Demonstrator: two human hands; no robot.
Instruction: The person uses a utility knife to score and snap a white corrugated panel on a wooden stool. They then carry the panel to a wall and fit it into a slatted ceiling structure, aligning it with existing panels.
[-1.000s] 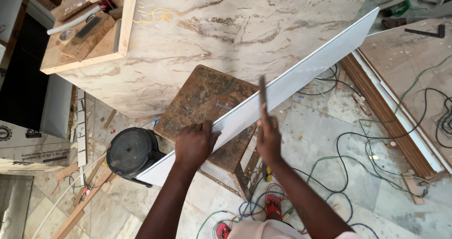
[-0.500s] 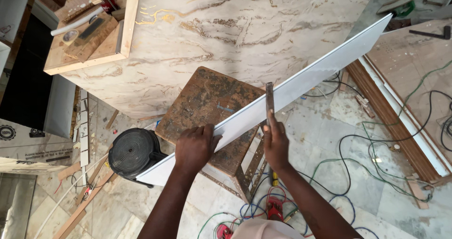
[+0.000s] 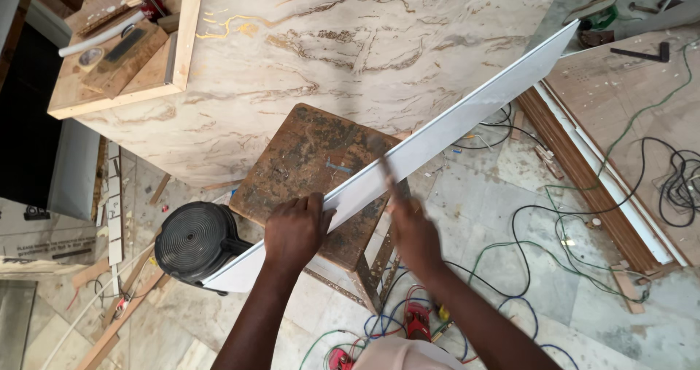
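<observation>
**My hands on the long white strip**

Looking down from my head, I see a long white strip (image 3: pixel 408 158). It is flat, thin and smooth, and it runs slanted from low on the left to high on the right. Its middle lies across an old stool (image 3: pixel 313 173). The stool top is square, brown and rough, with worn spots.

My left hand (image 3: pixel 294 231) lies on top of the strip, pressing it down on the stool. My fingers are bent over the strip's far edge, so the hand is closed on it.

My right hand (image 3: pixel 414 233) is just beside the strip, on the side near me. It is wrapped tight around a thin tool (image 3: pixel 386 174). The tool is blurry, so I cannot tell what kind it is. Its tip is at the strip's edge.

A round black thing (image 3: pixel 194 240) with rings on top sits under the strip's low end. Behind the stool is a big stone slab (image 3: pixel 350 42), pale with wavy brown lines. Tangled wires (image 3: pixel 554 246) lie on the tile floor.
</observation>
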